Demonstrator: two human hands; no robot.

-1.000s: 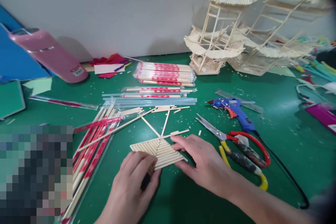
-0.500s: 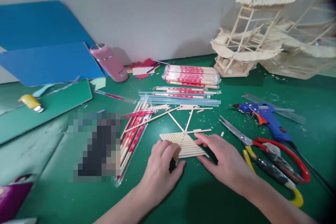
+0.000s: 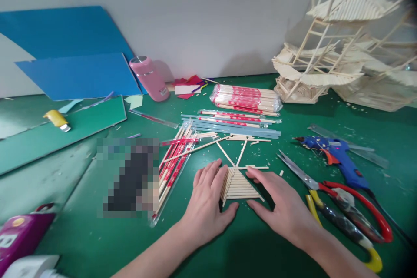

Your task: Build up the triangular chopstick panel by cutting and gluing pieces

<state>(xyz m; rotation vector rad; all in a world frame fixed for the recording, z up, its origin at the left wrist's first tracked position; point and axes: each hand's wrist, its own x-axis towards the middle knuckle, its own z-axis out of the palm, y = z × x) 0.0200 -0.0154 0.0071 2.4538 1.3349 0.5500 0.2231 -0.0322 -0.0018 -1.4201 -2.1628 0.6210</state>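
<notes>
A small roof-like panel of wooden sticks (image 3: 243, 186) lies on the green table between my hands. My left hand (image 3: 205, 202) rests over the panel's left side, fingers stretched out and covering that corner, thumb by the front edge. At the panel's right side is my right hand (image 3: 283, 200), its fingers and thumb apart; the index fingertip is close to a loose stick (image 3: 262, 167) along the top. Two thin sticks (image 3: 224, 153) spread in a V from the panel's peak toward more sticks (image 3: 249, 138).
To the right lie a blue glue gun (image 3: 339, 152), scissors (image 3: 301, 173) and yellow-handled pliers (image 3: 342, 221). Packaged chopsticks (image 3: 246, 99) are behind, more (image 3: 176, 165) at left. A stick pavilion model (image 3: 322, 69) stands back right, a pink bottle (image 3: 151, 80) back left.
The view has shifted, so the table scene sits farther right. My left fingers have straightened and now cover more of the panel's left side. My right hand stays beside the panel.
</notes>
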